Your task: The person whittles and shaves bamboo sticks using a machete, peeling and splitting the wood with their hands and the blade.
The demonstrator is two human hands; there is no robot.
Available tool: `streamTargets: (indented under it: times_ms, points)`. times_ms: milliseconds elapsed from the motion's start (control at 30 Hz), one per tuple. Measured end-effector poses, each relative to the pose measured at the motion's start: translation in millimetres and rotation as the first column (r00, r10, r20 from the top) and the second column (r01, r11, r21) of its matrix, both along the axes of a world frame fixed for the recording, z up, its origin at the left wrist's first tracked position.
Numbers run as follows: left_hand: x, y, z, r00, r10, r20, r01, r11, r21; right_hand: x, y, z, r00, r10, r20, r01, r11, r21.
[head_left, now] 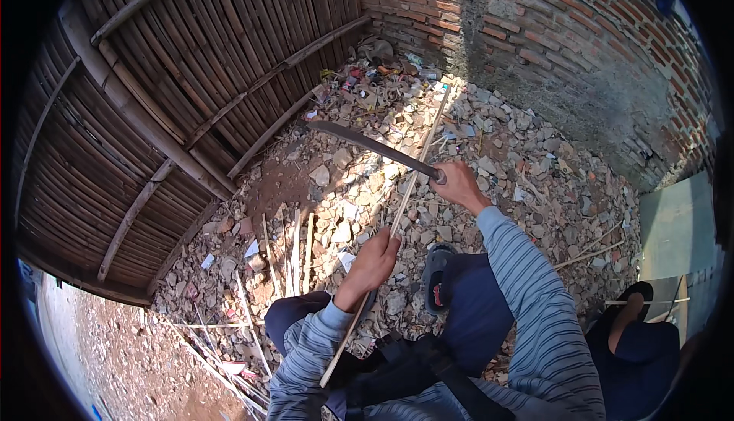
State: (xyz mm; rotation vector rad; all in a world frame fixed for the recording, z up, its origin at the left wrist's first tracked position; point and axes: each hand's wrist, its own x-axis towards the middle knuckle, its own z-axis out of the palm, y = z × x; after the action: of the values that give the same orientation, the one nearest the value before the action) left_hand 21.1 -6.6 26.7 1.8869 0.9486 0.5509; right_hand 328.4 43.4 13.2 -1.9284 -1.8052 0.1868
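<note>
Strip in work: a long, pale split-bamboo strip slants from the far rubble, past the left hand, to its near end by the person's lap.
Left hand: the left hand has its fingers closed around the strip, just far of the left knee.
Right hand: the right hand is wrapped around the handle of a machete, off to the right of the strip.
Blade: it points far and left and crosses over the strip close to the handle; whether the edge touches the bamboo, I cannot tell.
Step in hand: judging by this pose, trimming or shaving the strip with the machete.
Next move calls for: a firm left hold, a controlled blade angle, and the edge kept clear of the left fingers.
Loose bamboo strips: several lie on the rubble, left of the left hand.
Surroundings: a bamboo-slat wall stands far left, a brick wall far right; another person's leg shows near right.
</note>
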Motion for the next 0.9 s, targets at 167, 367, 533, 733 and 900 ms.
streamTargets:
  times_ms: [167, 367, 533, 733, 900]
  points:
    - [-8, -21, 24, 0.999, -0.039, -0.037, 0.038, 0.999, -0.029, 48, 5, -8, 0.986, -0.140, -0.088, 0.145, 0.988, 0.050]
    - [-5, -16, 18, 0.999, -0.040, -0.004, 0.040, 0.999, 0.010, 68, 3, -29, 0.916, -0.290, -0.279, 0.324, 0.942, 0.084]
    - [-10, 2, 1, 0.983, 0.092, 0.156, -0.076, 0.992, -0.105, 28, 7, -17, 0.872, -0.111, -0.477, 0.143, 0.989, 0.032]
    - [-16, 16, 31, 0.941, 0.115, 0.319, 0.078, 0.842, -0.534, -21, -6, 23, 0.476, 0.002, -0.879, -0.040, 0.999, -0.019]
    - [-13, 18, 34, 0.898, 0.063, 0.435, 0.256, 0.730, -0.633, -39, -16, 40, 0.496, 0.042, -0.867, -0.133, 0.991, -0.028]
